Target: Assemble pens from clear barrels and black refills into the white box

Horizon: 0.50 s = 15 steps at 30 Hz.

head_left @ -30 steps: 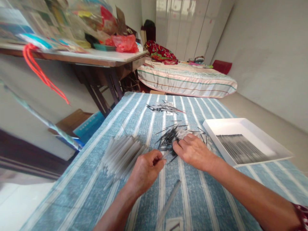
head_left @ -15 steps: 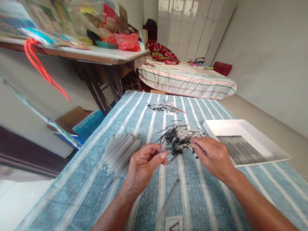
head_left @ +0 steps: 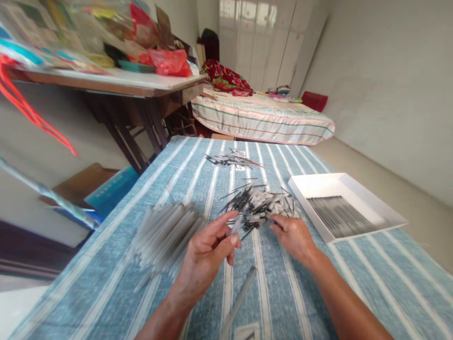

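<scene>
My left hand [head_left: 207, 250] pinches a short translucent whitish tube-like piece [head_left: 235, 226] between thumb and fingers, just in front of a loose heap of short black, grey and white slim pieces [head_left: 260, 200]. At the heap's near right edge is my right hand [head_left: 295, 238], its fingertips closed together; what they grip there is too small to make out. A thick bundle of long grey translucent tubes [head_left: 170, 233] lies left of my left hand, blurred. One single grey tube [head_left: 240, 297] rests on the cloth nearer to me, between my forearms.
A shallow white box [head_left: 357, 202] stands on the right, with a neat row of dark grey sticks [head_left: 336, 215] inside. Farther back on the striped blue cloth [head_left: 198, 165] lies a smaller scatter of thin pieces [head_left: 230, 160]. A cluttered side table [head_left: 170, 82] is at left, a bed [head_left: 262, 118] beyond.
The whole view has shifted, so the scene sits farther left. My left hand's pinched piece now shows more, slanting upward. My right hand stays at the heap's edge, slightly nearer its front.
</scene>
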Tool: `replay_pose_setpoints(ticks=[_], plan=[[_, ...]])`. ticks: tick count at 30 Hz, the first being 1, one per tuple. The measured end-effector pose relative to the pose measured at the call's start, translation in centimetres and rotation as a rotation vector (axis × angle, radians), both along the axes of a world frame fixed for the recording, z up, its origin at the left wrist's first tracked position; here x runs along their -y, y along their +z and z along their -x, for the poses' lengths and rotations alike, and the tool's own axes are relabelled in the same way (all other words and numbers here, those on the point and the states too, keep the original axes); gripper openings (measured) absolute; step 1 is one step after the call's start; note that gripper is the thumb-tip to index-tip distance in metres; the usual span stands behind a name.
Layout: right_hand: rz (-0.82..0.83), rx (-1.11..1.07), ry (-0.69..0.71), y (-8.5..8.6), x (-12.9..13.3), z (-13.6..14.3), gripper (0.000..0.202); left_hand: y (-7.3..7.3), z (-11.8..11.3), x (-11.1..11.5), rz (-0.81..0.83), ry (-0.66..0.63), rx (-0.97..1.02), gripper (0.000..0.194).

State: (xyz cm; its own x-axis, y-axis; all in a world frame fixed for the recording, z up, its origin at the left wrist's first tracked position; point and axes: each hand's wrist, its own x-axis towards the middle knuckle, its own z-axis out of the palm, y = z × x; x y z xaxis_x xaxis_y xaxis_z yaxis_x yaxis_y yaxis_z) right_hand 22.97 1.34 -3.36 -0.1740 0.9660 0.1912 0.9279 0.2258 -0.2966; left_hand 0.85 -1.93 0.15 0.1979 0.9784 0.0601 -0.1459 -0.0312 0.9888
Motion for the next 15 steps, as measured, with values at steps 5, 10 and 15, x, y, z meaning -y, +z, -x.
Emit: replay_pose_setpoints(ticks=[5, 10, 15], plan=[[0.062, 0.113, -0.021, 0.9, 0.8, -3.0, 0.02, 0.0, 0.0, 0.2, 0.018, -0.08, -0.047, 0.04], [0.112, 0.377, 0.008, 1.3, 1.1, -1.8, 0.016, -0.1, -0.3, 0.4, 0.082, -0.09, -0.125, 0.034], [0.11, 0.431, 0.031, 1.1, 1.2, -0.5, 0.017, -0.3, -0.5, 0.3, 0.105, -0.1, -0.145, 0.033]])
